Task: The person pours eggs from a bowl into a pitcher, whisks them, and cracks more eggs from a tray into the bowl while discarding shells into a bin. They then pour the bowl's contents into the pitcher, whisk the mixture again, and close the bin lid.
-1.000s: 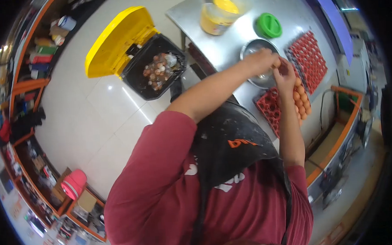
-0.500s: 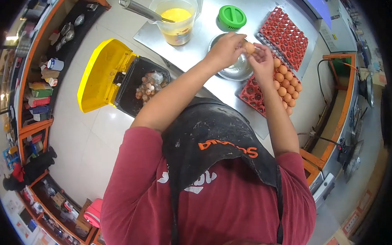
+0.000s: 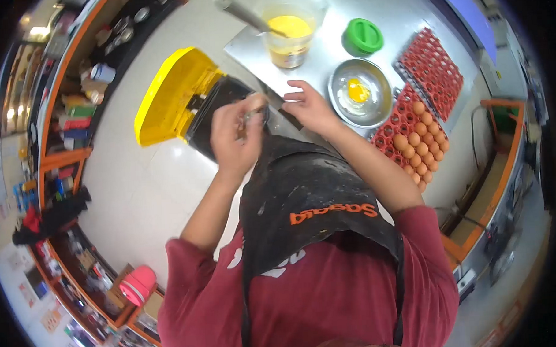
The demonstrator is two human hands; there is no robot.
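My left hand (image 3: 235, 135) is over the black bin (image 3: 205, 118) with the raised yellow lid. Motion blurs its fingers, and I cannot make out whether a shell is in them. My right hand (image 3: 312, 108) hangs beside the table edge, left of the metal bowl, its fingers apart and nothing in them. In the bowl (image 3: 383, 112) lies a cracked egg with a whole yellow yolk (image 3: 358, 90). Right of the bowl, brown eggs (image 3: 421, 129) fill part of a red egg tray (image 3: 384, 136).
On the steel table (image 3: 322, 49) stands a clear plastic jug (image 3: 289, 57) of yellow liquid, a metal-handled utensil (image 3: 242, 12) leaning in it. A green lid-like item (image 3: 364, 36) is behind the bowl. Another red egg tray (image 3: 433, 70) lies at the back right. Shelves (image 3: 74, 128) line the left.
Both hands, which held an egg over the bowl, have moved apart and left. The left is now over the bin, the right beside the bowl. A yolk now shows in the bowl.
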